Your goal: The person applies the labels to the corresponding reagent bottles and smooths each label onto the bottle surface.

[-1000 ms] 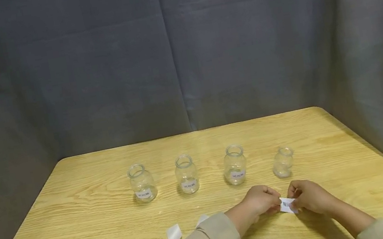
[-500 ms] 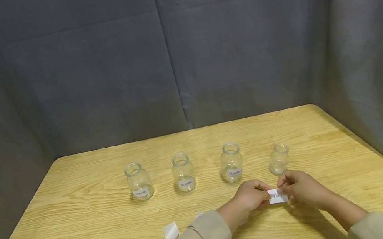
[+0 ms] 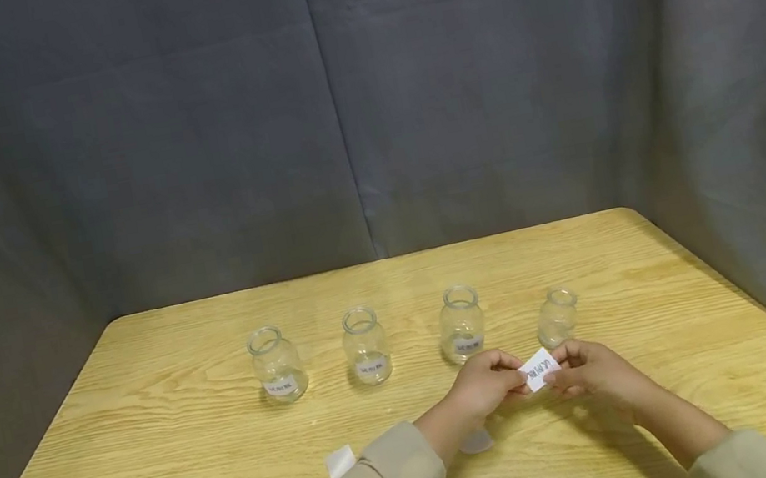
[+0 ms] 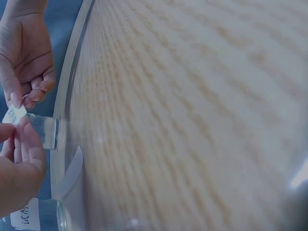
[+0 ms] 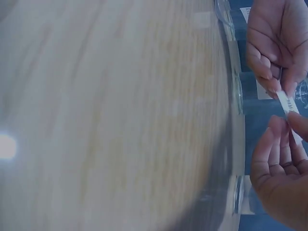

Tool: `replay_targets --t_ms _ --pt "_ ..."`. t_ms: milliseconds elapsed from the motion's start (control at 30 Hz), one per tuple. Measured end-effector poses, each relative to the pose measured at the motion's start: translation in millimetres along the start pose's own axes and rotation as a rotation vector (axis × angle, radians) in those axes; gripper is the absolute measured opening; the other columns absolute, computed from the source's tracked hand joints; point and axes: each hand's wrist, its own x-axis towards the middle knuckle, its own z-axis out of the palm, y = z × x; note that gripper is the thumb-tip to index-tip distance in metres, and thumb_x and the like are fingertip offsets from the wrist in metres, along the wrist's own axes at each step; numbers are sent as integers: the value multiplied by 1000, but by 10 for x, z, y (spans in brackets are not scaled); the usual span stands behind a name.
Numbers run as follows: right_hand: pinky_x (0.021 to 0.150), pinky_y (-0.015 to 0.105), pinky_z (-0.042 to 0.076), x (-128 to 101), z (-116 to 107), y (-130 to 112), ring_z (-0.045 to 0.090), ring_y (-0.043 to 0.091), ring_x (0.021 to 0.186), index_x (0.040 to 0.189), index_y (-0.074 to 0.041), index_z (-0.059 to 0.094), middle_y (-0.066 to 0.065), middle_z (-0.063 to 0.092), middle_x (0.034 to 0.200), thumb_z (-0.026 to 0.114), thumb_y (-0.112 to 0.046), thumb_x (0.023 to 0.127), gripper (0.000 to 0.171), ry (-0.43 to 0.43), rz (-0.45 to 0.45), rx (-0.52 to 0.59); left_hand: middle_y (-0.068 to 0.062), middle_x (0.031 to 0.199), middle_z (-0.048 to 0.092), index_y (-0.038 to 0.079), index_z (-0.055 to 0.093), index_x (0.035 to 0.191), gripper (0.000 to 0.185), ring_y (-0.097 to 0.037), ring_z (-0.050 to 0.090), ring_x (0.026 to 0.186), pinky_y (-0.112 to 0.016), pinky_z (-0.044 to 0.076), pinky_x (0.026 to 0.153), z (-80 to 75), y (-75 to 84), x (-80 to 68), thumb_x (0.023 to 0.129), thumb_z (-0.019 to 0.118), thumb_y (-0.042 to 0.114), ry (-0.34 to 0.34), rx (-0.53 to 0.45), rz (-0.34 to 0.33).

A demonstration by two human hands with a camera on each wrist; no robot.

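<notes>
Label (image 3: 539, 369) is pinched by left hand (image 3: 485, 385) and right hand (image 3: 589, 370); best squared to unlabelled jar (image 3: 558, 318) before pressing.

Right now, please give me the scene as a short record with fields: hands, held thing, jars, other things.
left hand: left hand pinches one end of the label
right hand: right hand pinches the other end
held thing: small white label with dark print, above the table
jars: four open glass jars in a row; three labelled, the rightmost jar bare
other things: backing paper near the left sleeve
</notes>
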Motion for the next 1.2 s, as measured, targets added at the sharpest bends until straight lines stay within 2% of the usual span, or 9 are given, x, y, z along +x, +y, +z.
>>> replay_targets --t_ms 267,400,567,900,1067,1200 --pt "74 26 49 15 46 -41 54 11 79 98 5 50 -1 54 86 58 -9 85 21 18 -2 48 -9 82 63 -6 58 95 12 -9 61 69 -26 54 71 -36 14 -17 84 57 -1 -41 -36 2" --pt "77 26 48 23 54 -75 53 10 81 100 4 50 -1 52 87 57 -8 86 20 34 -8 88 -9 82 63 -7 57 95 11 -9 61 69 -24 54 71 -52 36 -27 85 56 -1 -54 -109 -2" --pt "79 26 46 38 70 -102 52 9 81 92 -1 51 -2 52 86 58 -8 85 12 33 -8 120 -7 81 61 -7 56 94 9 -9 59 67 -25 53 72 -65 54 -40 86 56 -1 -49 -193 -14" --pt "76 27 47 29 109 -145 52 11 84 96 3 48 -1 53 89 54 -8 88 15 54 -20 74 -11 81 64 -7 58 89 10 -11 59 68 -32 54 77 -75 9 -47 86 57 2 -66 -141 -20" --pt "75 28 47 20 103 -139 53 12 81 101 9 49 0 54 89 54 -10 88 23 -5 -58 36 -5 77 60 -6 58 87 10 -10 58 68 -29 54 74 -85 31 -46 85 58 3 -48 -104 -13" --pt "73 27 45 23 101 -135 51 12 81 102 10 53 -2 57 87 56 -12 88 26 -49 -56 22 -6 83 61 -7 58 93 14 -11 57 71 -27 53 73 -126 76 -41 85 58 4 -51 -81 -2"
